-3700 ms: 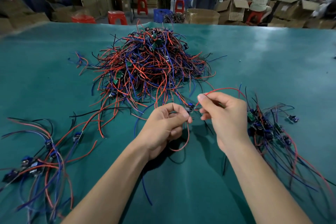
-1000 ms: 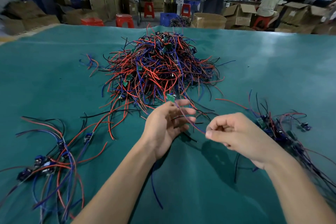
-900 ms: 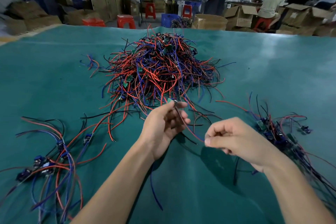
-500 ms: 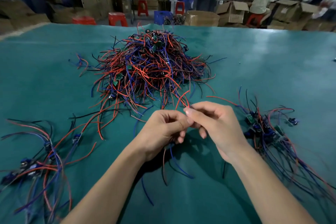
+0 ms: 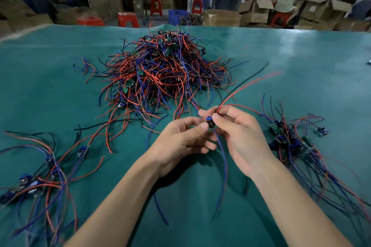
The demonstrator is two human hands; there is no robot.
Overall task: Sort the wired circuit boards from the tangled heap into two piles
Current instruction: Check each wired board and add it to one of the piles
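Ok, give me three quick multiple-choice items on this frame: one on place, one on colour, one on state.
1. Where is the heap relative to the hands?
A. beyond them
B. to their left, at the near edge
C. under the forearms

2. Which wires rise from the held board?
A. yellow and white
B. red and black
C. all green

3. How is the board held?
A. lying loose on the table
B. in the left hand alone
C. pinched by both, the right hand too

Answers: 1 A, the heap lies farther up the table; 2 B, red and black strands run up to the right; 3 C, fingertips of both hands meet on it.
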